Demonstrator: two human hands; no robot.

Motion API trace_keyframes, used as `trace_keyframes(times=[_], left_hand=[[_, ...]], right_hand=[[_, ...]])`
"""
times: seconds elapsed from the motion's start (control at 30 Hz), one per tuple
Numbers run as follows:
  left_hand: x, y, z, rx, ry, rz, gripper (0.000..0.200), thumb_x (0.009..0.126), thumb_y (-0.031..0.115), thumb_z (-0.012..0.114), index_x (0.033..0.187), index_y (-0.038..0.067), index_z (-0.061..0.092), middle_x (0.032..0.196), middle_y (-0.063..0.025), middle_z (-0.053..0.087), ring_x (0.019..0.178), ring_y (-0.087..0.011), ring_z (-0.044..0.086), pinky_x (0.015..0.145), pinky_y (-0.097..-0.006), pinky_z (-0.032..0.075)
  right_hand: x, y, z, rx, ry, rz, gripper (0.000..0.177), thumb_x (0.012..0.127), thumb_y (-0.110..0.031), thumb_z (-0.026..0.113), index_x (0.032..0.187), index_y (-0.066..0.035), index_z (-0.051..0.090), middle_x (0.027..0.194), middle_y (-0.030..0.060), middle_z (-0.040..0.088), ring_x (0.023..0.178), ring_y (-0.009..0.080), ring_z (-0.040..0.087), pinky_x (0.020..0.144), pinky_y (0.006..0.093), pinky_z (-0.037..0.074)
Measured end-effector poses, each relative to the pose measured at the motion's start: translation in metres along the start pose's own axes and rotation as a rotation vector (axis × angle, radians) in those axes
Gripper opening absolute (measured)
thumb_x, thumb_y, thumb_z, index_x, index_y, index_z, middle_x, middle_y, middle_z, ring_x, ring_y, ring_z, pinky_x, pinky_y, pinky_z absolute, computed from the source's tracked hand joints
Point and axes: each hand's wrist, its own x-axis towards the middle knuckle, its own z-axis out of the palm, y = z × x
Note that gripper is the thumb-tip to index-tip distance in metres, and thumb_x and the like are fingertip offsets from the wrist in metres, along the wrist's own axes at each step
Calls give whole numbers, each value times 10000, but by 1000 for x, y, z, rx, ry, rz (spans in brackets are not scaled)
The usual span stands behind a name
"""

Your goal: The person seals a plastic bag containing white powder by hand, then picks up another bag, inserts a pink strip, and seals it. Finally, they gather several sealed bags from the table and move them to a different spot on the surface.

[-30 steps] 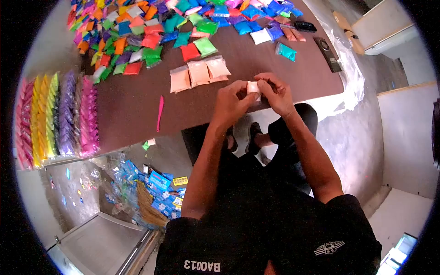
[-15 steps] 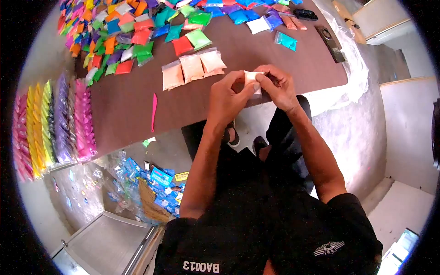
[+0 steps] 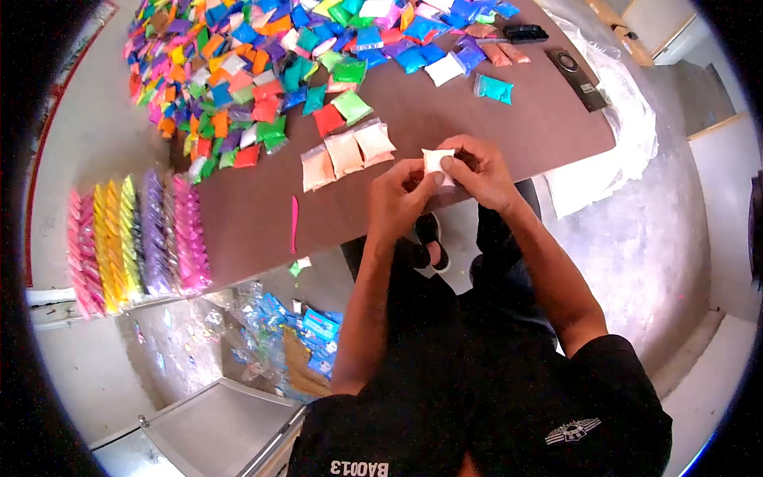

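Note:
A small pale, whitish packet (image 3: 437, 161) is pinched between both hands, just above the table's near edge. My left hand (image 3: 395, 199) grips its left and lower side with thumb and fingers. On the other side, my right hand (image 3: 483, 175) presses its thumb on the packet's face, with its fingers curled behind. Part of the packet is hidden by the thumbs. Left of my hands lies a row of pale peach packets (image 3: 347, 153), some stacked over others. A thin pink plastic tool (image 3: 295, 225) rests nearer the table edge.
Many colourful packets (image 3: 262, 71) are heaped across the far left of the brown table (image 3: 254, 215). Twisted strips in clear bags (image 3: 151, 238) stand at the left. A dark device (image 3: 576, 78) and teal packet (image 3: 493, 89) lie right. Blue wrappers (image 3: 322, 327) litter the floor.
The view has shifted, so the table and its contents appear lower and further right. More of the packet's pale face shows between my thumbs; both hands still hold it.

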Motion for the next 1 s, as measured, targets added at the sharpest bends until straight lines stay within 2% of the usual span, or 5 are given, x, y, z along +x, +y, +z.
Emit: trace_keyframes(times=[0.3, 0.37, 0.5, 0.9, 1.0], left_hand=[[5, -3, 1, -70, -67, -124, 183, 958, 146, 720, 1051, -13, 723, 856, -24, 732, 753, -82, 662, 669, -257, 550], [6, -7, 1, -10, -43, -64, 142, 966, 121, 707, 1013, -12, 718, 837, -21, 724, 744, -78, 657, 652, -258, 543], [3, 2, 5, -64, -76, -157, 156, 970, 122, 706, 1042, -15, 721, 868, -30, 729, 764, -81, 660, 671, -257, 547], [1, -6, 1, -171, -36, -97, 177, 969, 98, 708, 1095, -25, 722, 941, -24, 732, 833, -71, 643, 765, -230, 519], [-2, -1, 1, -62, -18, 21, 192, 968, 105, 710, 1111, -22, 724, 954, -42, 739, 832, -82, 663, 744, -239, 540]], right_hand=[[0, -1, 2, -25, 47, -15, 247, 995, -91, 641, 1233, -21, 637, 1012, 13, 670, 886, 73, 633, 781, 257, 535], [1, 2, 2, -95, 52, -135, 242, 998, -98, 639, 1228, -25, 642, 1004, 16, 673, 877, 74, 636, 776, 257, 537], [1, 3, 2, 4, 25, -8, 222, 996, -98, 642, 1204, -22, 656, 1009, 19, 676, 872, 76, 637, 774, 255, 535], [-1, -3, 3, 24, 4, -100, 195, 977, -117, 659, 1145, -21, 686, 997, 31, 685, 868, 94, 619, 774, 281, 523], [1, 0, 2, -13, -18, -45, 199, 980, -127, 662, 1146, -22, 692, 991, 27, 686, 862, 88, 615, 769, 279, 520]])
